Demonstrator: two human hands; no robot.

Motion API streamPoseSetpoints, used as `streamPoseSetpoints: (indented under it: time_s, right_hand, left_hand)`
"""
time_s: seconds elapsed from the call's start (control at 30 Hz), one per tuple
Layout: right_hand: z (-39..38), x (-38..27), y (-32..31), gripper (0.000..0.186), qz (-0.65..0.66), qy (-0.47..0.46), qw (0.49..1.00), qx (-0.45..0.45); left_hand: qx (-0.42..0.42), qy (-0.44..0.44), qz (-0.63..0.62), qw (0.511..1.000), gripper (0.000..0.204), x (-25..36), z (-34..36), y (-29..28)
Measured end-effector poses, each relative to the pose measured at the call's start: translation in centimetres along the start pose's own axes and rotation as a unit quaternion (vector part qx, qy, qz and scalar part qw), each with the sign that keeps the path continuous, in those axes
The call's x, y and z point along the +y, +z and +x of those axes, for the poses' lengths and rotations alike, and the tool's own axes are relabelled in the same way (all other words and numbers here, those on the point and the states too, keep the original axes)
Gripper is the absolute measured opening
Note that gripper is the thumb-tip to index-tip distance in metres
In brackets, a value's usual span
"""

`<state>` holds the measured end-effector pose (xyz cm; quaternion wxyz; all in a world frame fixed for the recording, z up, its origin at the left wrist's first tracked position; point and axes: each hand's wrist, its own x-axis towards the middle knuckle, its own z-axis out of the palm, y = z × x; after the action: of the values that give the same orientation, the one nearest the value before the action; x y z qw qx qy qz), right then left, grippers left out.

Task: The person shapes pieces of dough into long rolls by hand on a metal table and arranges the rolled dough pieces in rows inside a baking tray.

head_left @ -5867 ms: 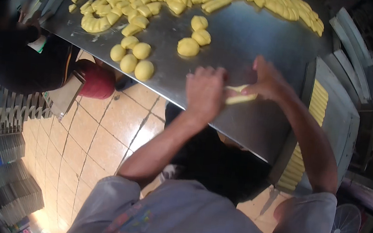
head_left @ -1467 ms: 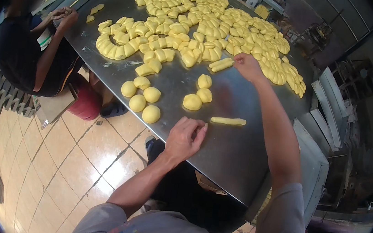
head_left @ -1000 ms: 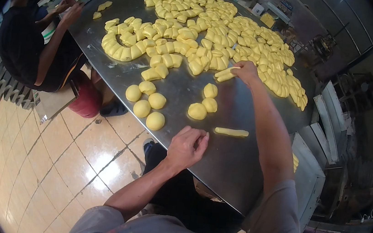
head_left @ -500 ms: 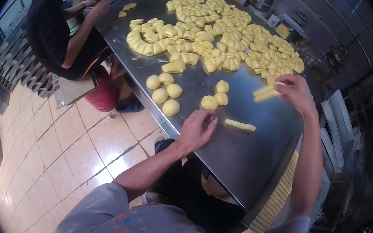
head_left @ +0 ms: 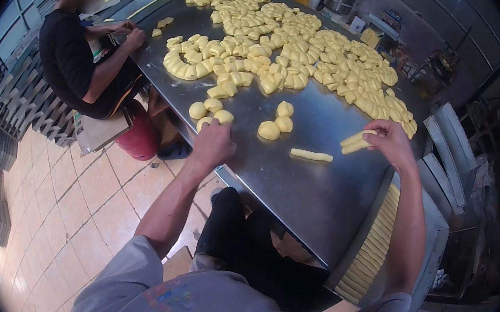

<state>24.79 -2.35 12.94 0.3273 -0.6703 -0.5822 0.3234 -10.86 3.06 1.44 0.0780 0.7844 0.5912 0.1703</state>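
Observation:
My right hand [head_left: 392, 142] pinches two pale yellow dough rolls [head_left: 357, 142] side by side above the steel table [head_left: 295, 189]. On the left, my left hand [head_left: 214, 146] reaches over a cluster of round dough balls [head_left: 197, 110], its fingers curled down among them. The back of that hand hides its fingertips and whatever lies under them. Between my hands, a single dough roll [head_left: 312, 155] rests on the steel. Just behind it sit three more dough balls [head_left: 269, 130], close together.
A large mass of dough pieces [head_left: 257, 40] covers the table's far part. Beside my right forearm stands a tray [head_left: 368, 256] with rows of dough rolls. Another person [head_left: 84, 44] works at the left edge, by metal trays [head_left: 150, 3]. A red stool [head_left: 141, 134] is below.
My left hand has moved left from beside the three balls to the ball cluster, covering one ball. My right hand, still holding the rolls, has come slightly nearer and lower.

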Motion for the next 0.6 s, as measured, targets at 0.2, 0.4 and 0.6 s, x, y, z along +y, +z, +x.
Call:
streamPoseSetpoints:
  time_s: [0.2, 0.4, 0.6]
  right_hand:
    - [-0.7, 0.2, -0.7, 0.022, -0.004, 0.031, 0.999, -0.007]
    - [-1.5, -0.1, -0.4, 0.023, 0.006, 0.022, 1.0, -0.002]
    - [-1.7, -3.8, 3.4, 0.025, 0.132, 0.033, 0.99, -0.036]
  left_hand:
    - [-0.055, 0.017, -0.107, 0.993, 0.03, 3.1, 0.5, -2.6]
    - [-0.065, 0.075, -0.067, 0.993, 0.039, 3.3, 1.9, 2.4]
    - [-0.056, 0.023, -0.538, 0.841, 0.047, 9.4, -0.4, 2.6]
